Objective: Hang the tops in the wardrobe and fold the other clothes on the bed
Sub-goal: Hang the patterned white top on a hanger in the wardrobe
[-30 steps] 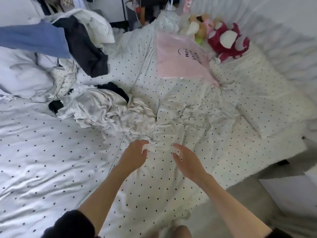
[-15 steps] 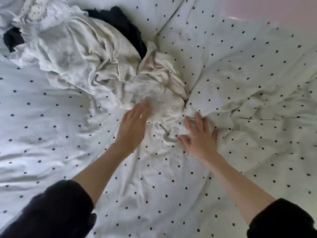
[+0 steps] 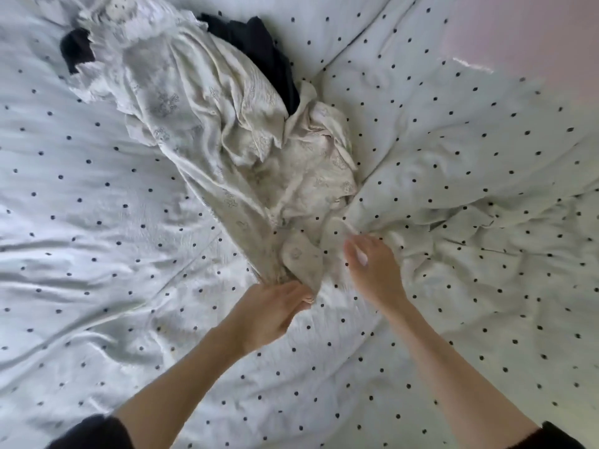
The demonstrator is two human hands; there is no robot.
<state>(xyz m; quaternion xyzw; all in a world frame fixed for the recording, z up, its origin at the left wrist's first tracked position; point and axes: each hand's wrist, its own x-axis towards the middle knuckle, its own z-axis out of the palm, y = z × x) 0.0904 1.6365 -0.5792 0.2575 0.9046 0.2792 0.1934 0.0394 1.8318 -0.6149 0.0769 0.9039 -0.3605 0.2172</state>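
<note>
I note the cream patterned garment (image 3: 227,137) lying crumpled mid-bed on the dotted duvet (image 3: 97,222), its near end drawn toward me. My left hand (image 3: 269,314) pinches that near edge, fingers curled round the cloth, apparently to pull it free of the dark garment (image 3: 259,50) half buried beneath at the far side. My right hand (image 3: 372,270) has loosely extended fingers grasping nothing, just right of the bunched fabric, probably ready for a second hold.

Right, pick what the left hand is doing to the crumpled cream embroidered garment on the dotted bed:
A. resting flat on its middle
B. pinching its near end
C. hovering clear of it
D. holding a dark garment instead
B: the left hand has fingers curled around the near end of the crumpled cream embroidered garment.
</note>
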